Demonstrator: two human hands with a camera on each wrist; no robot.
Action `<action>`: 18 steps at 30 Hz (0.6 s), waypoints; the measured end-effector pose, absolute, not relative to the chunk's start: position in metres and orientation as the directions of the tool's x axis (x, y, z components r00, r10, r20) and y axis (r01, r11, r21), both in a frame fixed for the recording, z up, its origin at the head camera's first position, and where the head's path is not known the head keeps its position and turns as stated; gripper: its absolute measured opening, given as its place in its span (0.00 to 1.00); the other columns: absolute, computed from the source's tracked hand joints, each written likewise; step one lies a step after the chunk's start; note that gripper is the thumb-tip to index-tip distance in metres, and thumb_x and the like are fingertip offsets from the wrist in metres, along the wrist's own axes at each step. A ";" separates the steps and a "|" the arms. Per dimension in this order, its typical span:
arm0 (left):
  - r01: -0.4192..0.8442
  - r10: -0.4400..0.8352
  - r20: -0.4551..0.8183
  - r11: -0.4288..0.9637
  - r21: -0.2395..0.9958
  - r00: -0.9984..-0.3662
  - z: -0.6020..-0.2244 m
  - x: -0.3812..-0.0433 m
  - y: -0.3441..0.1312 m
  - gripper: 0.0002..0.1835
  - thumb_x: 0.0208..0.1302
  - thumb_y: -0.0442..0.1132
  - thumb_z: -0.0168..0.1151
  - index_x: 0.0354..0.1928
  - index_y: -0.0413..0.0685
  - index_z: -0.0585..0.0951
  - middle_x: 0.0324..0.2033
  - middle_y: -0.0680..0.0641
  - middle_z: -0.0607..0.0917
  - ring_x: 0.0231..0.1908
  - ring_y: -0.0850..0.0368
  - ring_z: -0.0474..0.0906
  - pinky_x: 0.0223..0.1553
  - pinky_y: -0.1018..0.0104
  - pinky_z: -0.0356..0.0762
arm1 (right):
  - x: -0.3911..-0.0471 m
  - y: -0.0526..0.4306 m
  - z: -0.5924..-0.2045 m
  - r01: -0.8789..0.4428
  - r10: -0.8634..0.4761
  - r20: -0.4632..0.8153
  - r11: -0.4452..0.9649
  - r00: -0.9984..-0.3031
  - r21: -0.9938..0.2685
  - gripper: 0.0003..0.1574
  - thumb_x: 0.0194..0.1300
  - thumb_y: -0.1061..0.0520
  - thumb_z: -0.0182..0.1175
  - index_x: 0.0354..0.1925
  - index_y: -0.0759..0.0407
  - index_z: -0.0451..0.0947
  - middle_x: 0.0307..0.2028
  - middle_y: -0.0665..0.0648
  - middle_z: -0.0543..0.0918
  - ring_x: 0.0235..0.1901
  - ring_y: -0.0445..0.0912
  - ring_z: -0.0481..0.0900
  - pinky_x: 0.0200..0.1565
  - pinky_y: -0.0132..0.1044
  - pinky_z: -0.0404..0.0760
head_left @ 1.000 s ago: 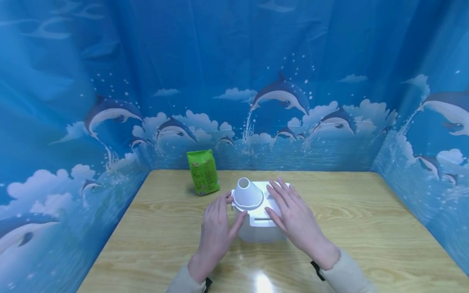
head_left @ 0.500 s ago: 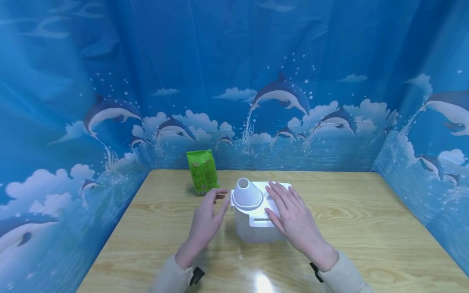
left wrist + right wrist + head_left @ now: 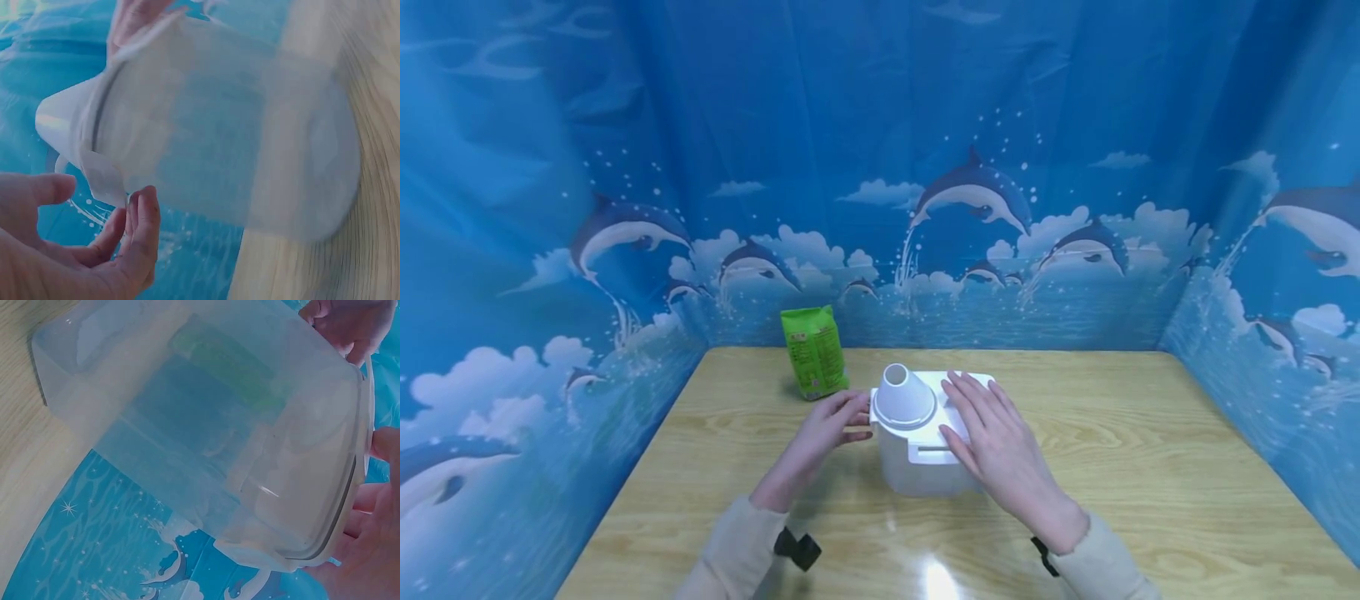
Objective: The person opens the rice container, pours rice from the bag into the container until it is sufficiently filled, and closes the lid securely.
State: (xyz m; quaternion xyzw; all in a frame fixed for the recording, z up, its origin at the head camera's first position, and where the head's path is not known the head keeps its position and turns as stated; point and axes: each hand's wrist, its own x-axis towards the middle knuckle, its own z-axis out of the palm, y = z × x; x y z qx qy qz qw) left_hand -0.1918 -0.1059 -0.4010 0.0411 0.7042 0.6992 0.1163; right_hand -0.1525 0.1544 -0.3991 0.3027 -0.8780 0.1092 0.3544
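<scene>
A translucent plastic storage box (image 3: 925, 475) with a white lid (image 3: 931, 436) stands upright on the table. On the lid's left part rises a white cone-shaped cap (image 3: 902, 403) with a round top. My left hand (image 3: 827, 427) is at the box's left side; its fingertips touch a white side flap (image 3: 105, 178) of the lid, while the thumb stays apart from it. My right hand (image 3: 998, 442) rests on the right part of the lid, its fingers extended. From the right wrist view, the flap (image 3: 250, 555) on another side hangs outward from the rim.
Behind the box to the left, a green printed bag (image 3: 815, 354) stands on the wooden table (image 3: 1150, 467). A blue dolphin-print curtain (image 3: 820, 167) encloses the back and both sides. Black straps (image 3: 797, 548) circle the wrists.
My left hand has let go of the lid's left front edge, drawn back left, then turned so its fingertips meet the side flap. My right hand stays on the lid.
</scene>
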 end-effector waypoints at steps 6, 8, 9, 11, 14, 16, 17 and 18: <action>-0.309 0.345 -0.238 -0.168 0.936 -0.908 -0.398 -0.195 -0.114 0.24 0.78 0.40 0.52 0.66 0.30 0.69 0.62 0.32 0.76 0.57 0.47 0.79 0.62 0.55 0.78 | -0.152 0.153 -0.399 -0.597 -0.451 0.669 0.802 -0.590 0.014 0.43 0.81 0.35 0.31 0.69 0.66 0.69 0.68 0.65 0.73 0.68 0.59 0.71 0.70 0.59 0.64; -0.364 0.391 -0.262 -0.215 0.906 -0.883 -0.398 -0.196 -0.116 0.22 0.77 0.38 0.52 0.64 0.30 0.70 0.59 0.32 0.77 0.55 0.49 0.79 0.63 0.57 0.77 | -0.151 0.152 -0.399 -0.591 -0.450 0.663 0.807 -0.599 0.014 0.43 0.81 0.35 0.31 0.69 0.66 0.69 0.68 0.65 0.73 0.68 0.59 0.70 0.71 0.59 0.64; -0.387 0.411 -0.270 -0.235 0.892 -0.871 -0.397 -0.197 -0.117 0.20 0.77 0.36 0.52 0.63 0.30 0.71 0.57 0.34 0.78 0.54 0.51 0.79 0.63 0.58 0.77 | -0.151 0.152 -0.399 -0.590 -0.450 0.661 0.808 -0.600 0.015 0.43 0.81 0.35 0.30 0.69 0.66 0.69 0.68 0.66 0.73 0.68 0.59 0.70 0.71 0.59 0.63; -0.423 0.438 -0.282 -0.267 0.866 -0.853 -0.396 -0.198 -0.117 0.17 0.76 0.34 0.52 0.59 0.30 0.72 0.52 0.37 0.78 0.51 0.53 0.79 0.61 0.61 0.78 | -0.151 0.152 -0.399 -0.588 -0.450 0.663 0.808 -0.598 0.017 0.43 0.82 0.35 0.30 0.69 0.66 0.69 0.67 0.66 0.73 0.68 0.59 0.71 0.71 0.59 0.64; -0.466 0.453 -0.309 -0.289 0.836 -0.836 -0.396 -0.200 -0.117 0.13 0.76 0.34 0.51 0.56 0.34 0.73 0.49 0.40 0.77 0.48 0.55 0.79 0.58 0.65 0.80 | -0.151 0.152 -0.399 -0.589 -0.448 0.670 0.808 -0.591 0.020 0.43 0.82 0.36 0.31 0.68 0.67 0.70 0.67 0.66 0.74 0.67 0.60 0.71 0.70 0.60 0.64; -0.481 0.456 -0.323 -0.289 0.828 -0.829 -0.396 -0.201 -0.116 0.11 0.77 0.34 0.49 0.54 0.36 0.73 0.49 0.41 0.77 0.48 0.55 0.78 0.56 0.67 0.81 | -0.152 0.152 -0.399 -0.590 -0.448 0.674 0.807 -0.588 0.021 0.43 0.82 0.36 0.31 0.68 0.67 0.70 0.67 0.66 0.74 0.67 0.60 0.71 0.70 0.60 0.65; -0.485 0.456 -0.329 -0.284 0.827 -0.827 -0.396 -0.202 -0.116 0.10 0.78 0.35 0.48 0.53 0.37 0.73 0.48 0.42 0.76 0.48 0.56 0.78 0.55 0.67 0.81 | -0.152 0.151 -0.399 -0.591 -0.449 0.675 0.806 -0.586 0.022 0.43 0.82 0.36 0.31 0.68 0.67 0.70 0.67 0.66 0.74 0.67 0.60 0.71 0.70 0.60 0.65; -0.492 0.455 -0.336 -0.282 0.824 -0.825 -0.396 -0.203 -0.115 0.09 0.78 0.35 0.48 0.52 0.39 0.74 0.48 0.42 0.76 0.47 0.56 0.78 0.54 0.68 0.81 | -0.152 0.151 -0.399 -0.593 -0.449 0.676 0.805 -0.585 0.022 0.43 0.82 0.36 0.31 0.68 0.67 0.70 0.67 0.66 0.74 0.67 0.60 0.71 0.70 0.60 0.64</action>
